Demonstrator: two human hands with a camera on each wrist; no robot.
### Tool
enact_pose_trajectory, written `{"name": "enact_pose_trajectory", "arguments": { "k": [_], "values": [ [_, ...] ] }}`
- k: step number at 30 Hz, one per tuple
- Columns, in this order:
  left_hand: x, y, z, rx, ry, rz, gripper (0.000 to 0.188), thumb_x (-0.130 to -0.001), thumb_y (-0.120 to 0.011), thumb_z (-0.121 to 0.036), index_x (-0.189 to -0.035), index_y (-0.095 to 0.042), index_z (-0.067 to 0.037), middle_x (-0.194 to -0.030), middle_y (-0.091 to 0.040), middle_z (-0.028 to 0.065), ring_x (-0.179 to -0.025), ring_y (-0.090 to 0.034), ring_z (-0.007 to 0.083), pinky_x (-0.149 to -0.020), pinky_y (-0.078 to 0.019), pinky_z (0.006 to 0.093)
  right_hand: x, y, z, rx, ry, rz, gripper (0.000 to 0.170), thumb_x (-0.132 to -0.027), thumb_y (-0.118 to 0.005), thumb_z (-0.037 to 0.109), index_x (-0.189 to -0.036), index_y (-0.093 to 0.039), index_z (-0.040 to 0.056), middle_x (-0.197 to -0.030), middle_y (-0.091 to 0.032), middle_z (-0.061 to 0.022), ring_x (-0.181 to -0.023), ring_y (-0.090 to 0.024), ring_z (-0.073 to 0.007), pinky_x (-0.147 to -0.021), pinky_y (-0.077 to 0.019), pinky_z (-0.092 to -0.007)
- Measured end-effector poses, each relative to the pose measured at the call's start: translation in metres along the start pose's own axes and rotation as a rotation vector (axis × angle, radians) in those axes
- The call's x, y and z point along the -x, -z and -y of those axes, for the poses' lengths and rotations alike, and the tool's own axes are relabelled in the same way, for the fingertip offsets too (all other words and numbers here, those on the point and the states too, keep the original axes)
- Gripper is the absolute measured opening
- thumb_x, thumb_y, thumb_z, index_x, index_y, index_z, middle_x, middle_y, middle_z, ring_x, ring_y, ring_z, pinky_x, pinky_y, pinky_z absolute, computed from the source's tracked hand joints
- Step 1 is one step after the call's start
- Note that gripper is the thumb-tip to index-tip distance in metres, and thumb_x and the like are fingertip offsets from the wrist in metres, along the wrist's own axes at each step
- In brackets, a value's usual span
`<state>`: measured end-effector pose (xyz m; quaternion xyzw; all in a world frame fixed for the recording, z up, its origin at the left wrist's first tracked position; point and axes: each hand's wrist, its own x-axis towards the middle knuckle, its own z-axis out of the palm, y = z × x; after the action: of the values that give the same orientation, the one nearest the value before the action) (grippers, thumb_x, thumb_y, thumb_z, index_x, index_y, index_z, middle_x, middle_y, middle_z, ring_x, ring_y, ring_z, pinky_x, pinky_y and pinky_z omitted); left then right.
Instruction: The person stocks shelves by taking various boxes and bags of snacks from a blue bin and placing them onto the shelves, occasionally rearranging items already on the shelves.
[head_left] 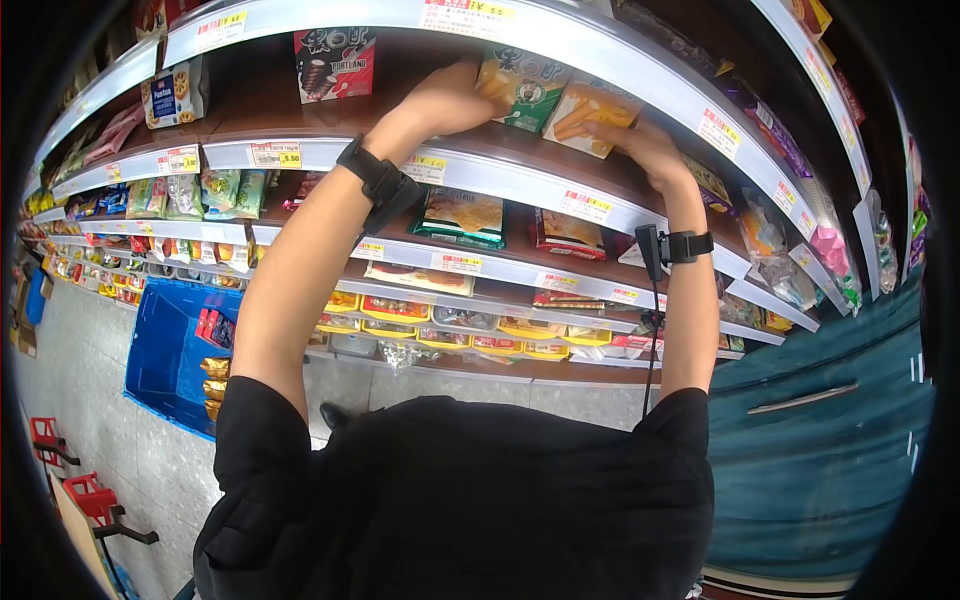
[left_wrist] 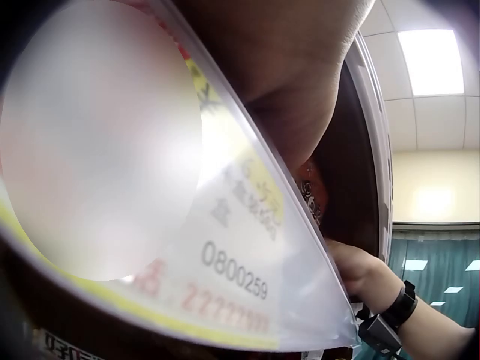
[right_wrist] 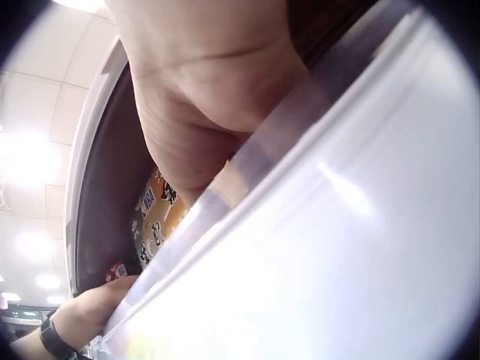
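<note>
**Both my hands at two snack boxes on the shelf**

Nearest me, at 6 o'clock, is my black shirt. My forearms reach up from it, each with a black band at the wrist.

My left hand, at 12 o'clock, touches the left edge of the green box. Its fingertips are partly hidden, so I cannot tell whether it grasps the box or only rests against it. My right hand, between 1 and 2 o'clock, touches the orange box, with a digit lying across the front. The others are hidden, and I cannot tell whether they are clenched round it.

Both boxes stand on the brown shelf between my hands, the green at 12 o'clock and the orange at 1, side by side and tilted. On the same shelf, a red and black box stands at 11 o'clock and a blue and white box at 10.

On a lower shelf lie a green-edged packet at 12 o'clock and a red packet at 2. Further down, at 9 o'clock, a blue bin on the grey floor holds red and gold packs. Teal cloth hangs at 4 o'clock.
</note>
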<state>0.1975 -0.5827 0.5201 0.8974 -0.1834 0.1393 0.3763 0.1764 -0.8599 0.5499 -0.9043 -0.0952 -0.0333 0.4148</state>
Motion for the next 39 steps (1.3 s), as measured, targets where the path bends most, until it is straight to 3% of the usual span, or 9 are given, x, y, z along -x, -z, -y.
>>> {"name": "enact_pose_trajectory", "arguments": {
  "k": [5,8,10,19,21,22,39],
  "values": [
    [0.001,0.002,-0.002,0.007,0.009,0.028,0.054,-0.076,-0.07,-0.029,-0.116,-0.056,0.004,-0.11,-0.063,0.0219,-0.103,-0.061,0.0309,-0.091,-0.0446,0.0331,0.003,-0.002,0.004,0.038,0.045,-0.032,0.059,-0.078,-0.075,0.038,-0.117,-0.058,-0.003,-0.112,-0.062,-0.0131,-0.102,-0.055,-0.0188,-0.091,-0.041,-0.03],
    [-0.001,0.0,0.002,0.019,-0.013,0.032,0.054,-0.074,-0.068,-0.035,-0.112,-0.059,0.002,-0.108,-0.063,0.0233,-0.102,-0.061,0.0341,-0.088,-0.0462,0.037,0.003,-0.005,0.004,0.02,0.065,-0.026,0.06,-0.079,-0.074,0.038,-0.119,-0.056,-0.0035,-0.114,-0.061,-0.0142,-0.104,-0.055,-0.0192,-0.093,-0.0397,-0.0295],
    [0.001,0.0,-0.003,-0.002,-0.025,0.033,0.056,-0.076,-0.07,-0.031,-0.116,-0.056,0.006,-0.108,-0.064,0.0232,-0.102,-0.061,0.032,-0.089,-0.0453,0.033,0.004,-0.007,0.008,0.001,0.081,-0.019,0.061,-0.079,-0.074,0.038,-0.119,-0.056,-0.0035,-0.114,-0.061,-0.0145,-0.105,-0.055,-0.0192,-0.094,-0.0391,-0.0291],
    [0.01,0.009,-0.016,-0.058,-0.042,0.022,0.058,-0.075,-0.07,-0.033,-0.112,-0.056,0.009,-0.104,-0.063,0.0257,-0.099,-0.062,0.0343,-0.086,-0.0468,0.0349,0.008,-0.008,0.013,0.031,0.041,0.019,0.06,-0.081,-0.072,0.038,-0.123,-0.054,-0.0013,-0.116,-0.061,-0.0134,-0.107,-0.054,-0.0183,-0.095,-0.0371,-0.0273],
    [0.01,0.007,-0.015,-0.053,-0.047,0.011,0.053,-0.075,-0.068,-0.033,-0.11,-0.058,0.005,-0.104,-0.064,0.0242,-0.099,-0.061,0.0348,-0.087,-0.0471,0.0365,0.011,-0.008,0.017,0.049,0.047,0.012,0.052,-0.082,-0.07,0.038,-0.119,-0.06,0.0022,-0.117,-0.062,-0.0135,-0.11,-0.056,-0.0201,-0.098,-0.0384,-0.0297],
    [0.01,0.007,-0.014,-0.046,-0.052,0.002,0.048,-0.075,-0.066,-0.032,-0.108,-0.061,0.001,-0.105,-0.064,0.0227,-0.099,-0.061,0.0353,-0.088,-0.0473,0.0381,0.01,-0.008,0.015,0.047,0.05,0.011,0.052,-0.082,-0.07,0.038,-0.119,-0.06,0.0022,-0.117,-0.062,-0.0135,-0.11,-0.056,-0.0201,-0.098,-0.0384,-0.0297],
    [0.006,0.005,-0.011,-0.039,-0.018,0.015,0.05,-0.073,-0.072,-0.033,-0.105,-0.063,0.005,-0.104,-0.064,0.0251,-0.099,-0.061,0.0357,-0.087,-0.0471,0.0371,0.013,-0.013,0.002,-0.048,0.173,0.026,0.047,-0.086,-0.067,0.031,-0.119,-0.058,-0.0011,-0.113,-0.063,-0.0127,-0.102,-0.058,-0.0175,-0.091,-0.0426,-0.0275]
  ]
}}
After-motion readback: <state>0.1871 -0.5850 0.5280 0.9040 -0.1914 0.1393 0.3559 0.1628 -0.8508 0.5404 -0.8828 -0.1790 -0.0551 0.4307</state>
